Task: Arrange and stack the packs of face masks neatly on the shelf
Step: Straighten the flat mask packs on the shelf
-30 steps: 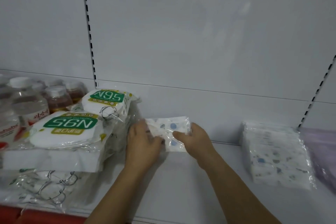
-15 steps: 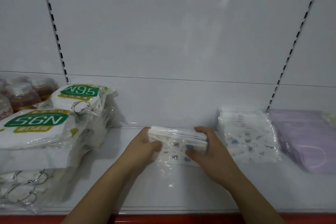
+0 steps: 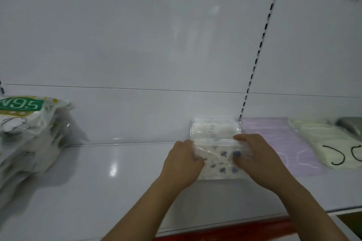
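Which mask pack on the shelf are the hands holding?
The printed pack, white with blue-grey shapes, gripped by the left hand and right hand. The N95, lilac and cream packs lie untouched.

A white back panel [image 3: 137,35] rises behind a glossy white shelf [image 3: 98,191], which catches a soft glare. A slotted upright [image 3: 258,53] runs down the panel at right. A red strip [image 3: 225,230] edges the shelf front.
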Motion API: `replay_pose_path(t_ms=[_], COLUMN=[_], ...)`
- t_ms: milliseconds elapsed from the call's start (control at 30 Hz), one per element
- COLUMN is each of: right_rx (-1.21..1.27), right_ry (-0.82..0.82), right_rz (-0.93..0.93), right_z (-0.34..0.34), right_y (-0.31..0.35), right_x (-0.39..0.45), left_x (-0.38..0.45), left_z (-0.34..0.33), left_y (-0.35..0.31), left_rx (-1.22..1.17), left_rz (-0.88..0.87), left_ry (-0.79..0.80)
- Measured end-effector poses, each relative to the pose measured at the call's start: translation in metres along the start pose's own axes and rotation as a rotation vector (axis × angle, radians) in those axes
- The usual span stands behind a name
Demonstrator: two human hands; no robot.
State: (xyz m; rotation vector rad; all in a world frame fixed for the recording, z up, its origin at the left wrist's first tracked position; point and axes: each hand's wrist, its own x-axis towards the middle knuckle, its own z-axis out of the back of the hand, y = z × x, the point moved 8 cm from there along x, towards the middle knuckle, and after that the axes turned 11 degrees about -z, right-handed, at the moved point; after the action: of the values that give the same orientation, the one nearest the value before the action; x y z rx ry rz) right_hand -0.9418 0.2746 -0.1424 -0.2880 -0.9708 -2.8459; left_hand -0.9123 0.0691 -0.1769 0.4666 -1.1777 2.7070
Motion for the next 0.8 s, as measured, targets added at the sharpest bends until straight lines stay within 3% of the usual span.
replay_pose_path(t_ms=[100,233,467,600,800], right_rx=[-0.183,-0.533,-0.543,-0.565,-0.474], right_ry=[0.018,0.033,0.019,-0.017,-0.07], right_rz=[0.064,0.293,0.499,0.565,0.609], right_z=[-0.008,-0.036,-0.059,-0.053,-0.039], right_y=[-0.019,-0.017,-0.026,-0.031,-0.028], right_x=[0.02,0.01,-0.003,0.001,-0.009], left_x=[0.002,-0.002,-0.004,0.002,0.009], left_z=[-0.013,-0.026,-0.05,-0.06,-0.072], left_y=[-0.001,0.003,0.011,0.012,0.026], left_rx=[0.104,-0.236,-0.598,-0.821,-0.793], left_rz=[0.08,0.194,0.322,0.398,0.454], left_ry=[-0.032,-0.037,-0.109,-0.285,-0.36])
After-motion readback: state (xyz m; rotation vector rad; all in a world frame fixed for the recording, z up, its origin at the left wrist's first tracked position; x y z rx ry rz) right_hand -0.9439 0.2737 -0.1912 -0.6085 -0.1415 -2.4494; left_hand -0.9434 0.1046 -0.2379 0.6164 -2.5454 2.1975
